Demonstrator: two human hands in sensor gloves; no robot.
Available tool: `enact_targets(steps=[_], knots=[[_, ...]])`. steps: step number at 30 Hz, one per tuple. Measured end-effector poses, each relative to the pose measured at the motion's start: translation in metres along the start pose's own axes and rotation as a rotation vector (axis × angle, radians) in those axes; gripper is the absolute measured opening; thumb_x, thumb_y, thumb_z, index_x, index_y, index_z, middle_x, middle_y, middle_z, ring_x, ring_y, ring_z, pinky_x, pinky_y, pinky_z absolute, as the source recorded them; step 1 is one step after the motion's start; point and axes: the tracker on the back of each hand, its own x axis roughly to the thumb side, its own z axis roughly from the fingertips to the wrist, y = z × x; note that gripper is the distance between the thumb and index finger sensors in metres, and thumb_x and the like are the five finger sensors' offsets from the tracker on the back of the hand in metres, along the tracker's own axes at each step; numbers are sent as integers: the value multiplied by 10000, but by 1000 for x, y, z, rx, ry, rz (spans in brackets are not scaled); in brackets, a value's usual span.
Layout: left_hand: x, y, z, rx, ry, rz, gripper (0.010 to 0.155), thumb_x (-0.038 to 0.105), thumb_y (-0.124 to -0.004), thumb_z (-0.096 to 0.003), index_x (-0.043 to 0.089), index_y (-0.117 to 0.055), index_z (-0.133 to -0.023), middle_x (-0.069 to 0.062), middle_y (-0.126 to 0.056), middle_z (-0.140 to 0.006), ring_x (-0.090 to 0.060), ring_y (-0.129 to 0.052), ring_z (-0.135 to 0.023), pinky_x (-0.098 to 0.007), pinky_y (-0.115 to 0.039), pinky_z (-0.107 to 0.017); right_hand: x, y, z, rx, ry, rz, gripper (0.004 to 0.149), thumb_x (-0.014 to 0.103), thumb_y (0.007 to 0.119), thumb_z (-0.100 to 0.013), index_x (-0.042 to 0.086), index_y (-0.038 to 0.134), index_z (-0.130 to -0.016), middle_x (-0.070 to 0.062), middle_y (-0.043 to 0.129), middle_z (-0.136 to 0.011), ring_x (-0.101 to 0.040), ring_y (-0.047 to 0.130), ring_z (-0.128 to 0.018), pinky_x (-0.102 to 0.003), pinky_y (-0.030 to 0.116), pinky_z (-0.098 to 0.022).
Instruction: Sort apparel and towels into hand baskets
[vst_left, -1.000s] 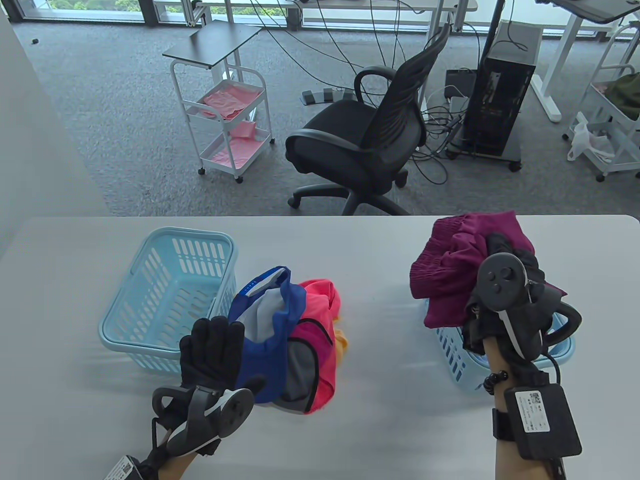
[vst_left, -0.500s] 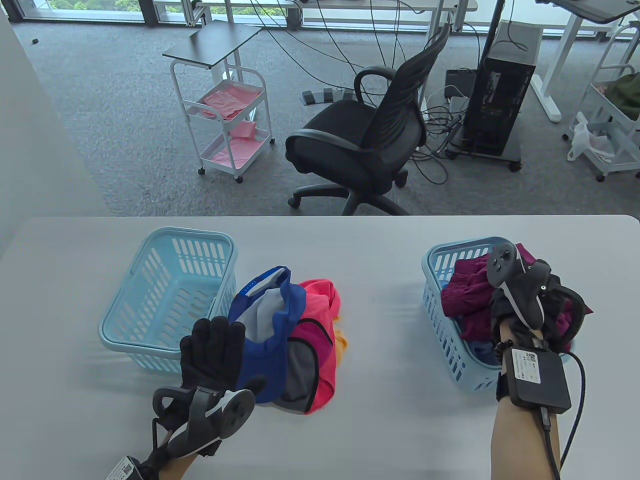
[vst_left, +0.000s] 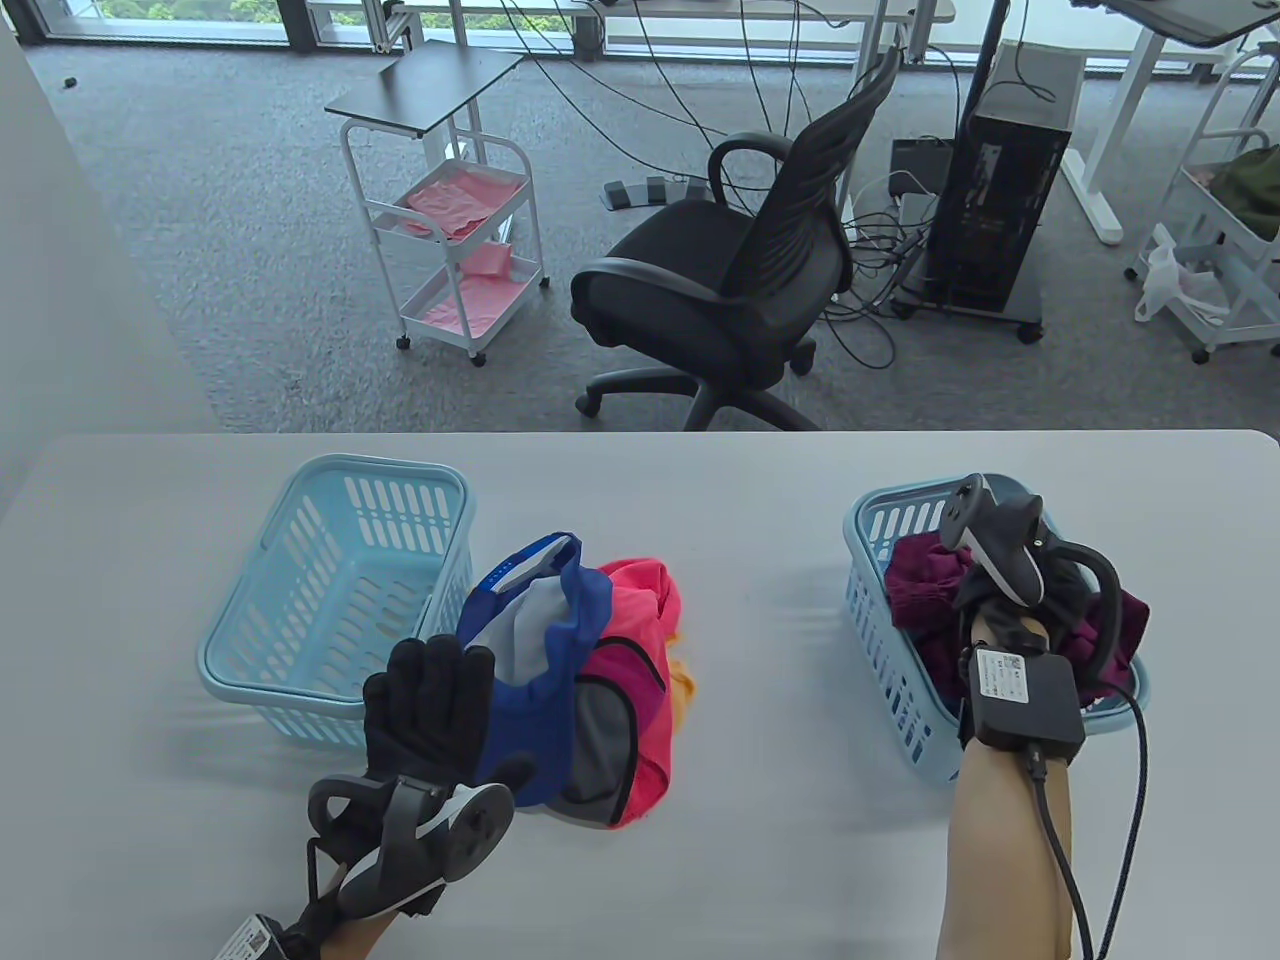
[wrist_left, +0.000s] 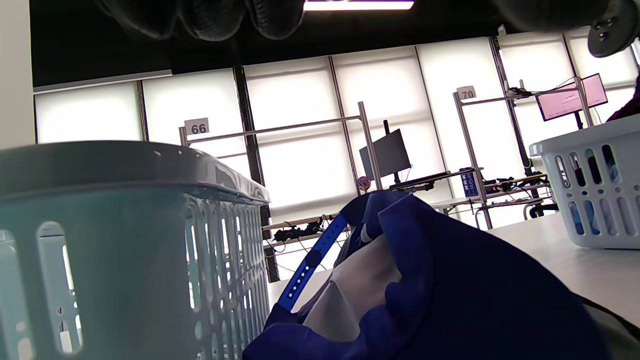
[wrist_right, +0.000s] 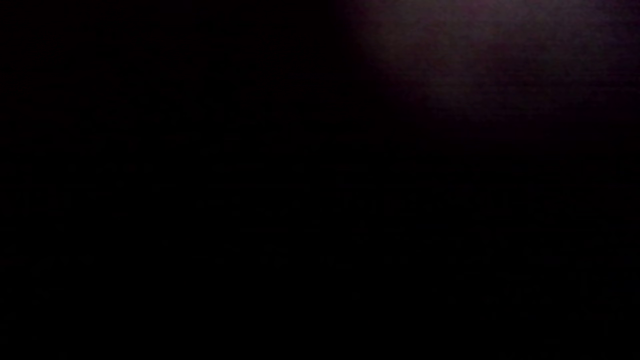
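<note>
A pile of clothes lies mid-table, with a blue garment (vst_left: 540, 640) on top of a pink one (vst_left: 640, 620). My left hand (vst_left: 430, 695) is open with its fingers spread, resting flat at the blue garment's left edge. Its fingertips (wrist_left: 215, 17) show at the top of the left wrist view, above the blue garment (wrist_left: 450, 280). An empty light-blue basket (vst_left: 236, 598) stands left of the pile. My right hand (vst_left: 990, 605) is down in the right basket (vst_left: 880, 500), on a maroon garment (vst_left: 925, 580). Its fingers are hidden, and the right wrist view is black.
The left basket (wrist_left: 100, 240) fills the left of the left wrist view, and the right basket (wrist_left: 595, 190) sits at its right edge. An office chair (vst_left: 730, 290) and a white cart (vst_left: 450, 230) stand beyond the table's far edge.
My right hand has lowered the maroon garment from above the right basket down into it. My left hand has barely moved.
</note>
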Motion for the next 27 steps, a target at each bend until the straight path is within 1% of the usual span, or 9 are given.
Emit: enact_targets(steps=[8, 12, 15, 17, 19, 21, 23, 26, 27], knots=[[3, -1, 0, -16, -4, -3, 987, 684, -599, -414, 98, -252, -1129, -282, -359, -1172, -594, -488, -1062, -693, -522, -742, 13, 31, -21, 156, -10, 52, 481, 227, 894, -375, 282, 784, -840, -186, 825, -866, -413, 958, -666, -491, 895, -459], [4, -2, -1, -23, -8, -4, 988, 684, -599, -414, 98, -251, -1129, -281, -357, -1173, -594, -489, -1062, -692, -522, -743, 13, 45, -27, 214, -20, 49, 480, 235, 888, -380, 275, 773, -844, -185, 819, -869, -413, 955, -668, -490, 893, -462], [6, -4, -1, -30, -11, -7, 988, 684, -599, -412, 99, -252, -1129, -280, -358, -1173, -591, -488, -1063, -692, -522, -743, 13, 51, -29, 239, -28, 46, 483, 237, 885, -380, 269, 765, -847, -186, 817, -868, -412, 952, -670, -489, 891, -463], [6, -3, -1, -27, -10, -8, 988, 684, -599, -414, 98, -250, -1129, -279, -357, -1173, -593, -486, -1063, -693, -522, -744, 13, 51, -29, 246, -31, 45, 488, 241, 880, -381, 266, 757, -853, -187, 811, -872, -413, 948, -674, -492, 887, -466], [5, -3, -1, -24, -9, -7, 988, 684, -599, -413, 99, -250, -1129, -283, -357, -1173, -594, -487, -1062, -693, -521, -743, 13, 51, -29, 270, -28, 31, 512, 252, 866, -389, 257, 725, -881, -193, 788, -889, -421, 928, -695, -501, 873, -482], [5, -3, -1, -22, -6, -7, 988, 684, -599, -414, 98, -252, -1129, -279, -356, -1173, -593, -488, -1062, -692, -521, -744, 10, 48, -27, 269, -28, 3, 533, 258, 862, -390, 249, 704, -899, -200, 767, -905, -430, 912, -714, -515, 859, -499], [5, -3, -1, -20, -4, -4, 987, 684, -599, -413, 102, -249, -1129, -279, -356, -1173, -593, -487, -1063, -692, -522, -744, 7, 43, -24, 273, -21, -36, 566, 266, 865, -388, 228, 680, -922, -215, 731, -927, -445, 880, -745, -536, 833, -524], [4, -3, -1, -19, -2, 0, 987, 684, -599, -413, 100, -250, -1129, -276, -355, -1174, -588, -489, -1065, -691, -522, -745, 1, 29, -17, 223, -28, -85, 619, 288, 877, -375, 194, 656, -946, -238, 680, -955, -470, 836, -782, -564, 797, -556], [4, -3, -1, -19, -2, 1, 986, 684, -599, -413, 101, -252, -1128, -277, -357, -1174, -590, -489, -1064, -691, -524, -744, -1, 24, -14, 226, -32, -101, 640, 296, 881, -371, 185, 644, -955, -243, 655, -968, -480, 811, -801, -575, 779, -571]])
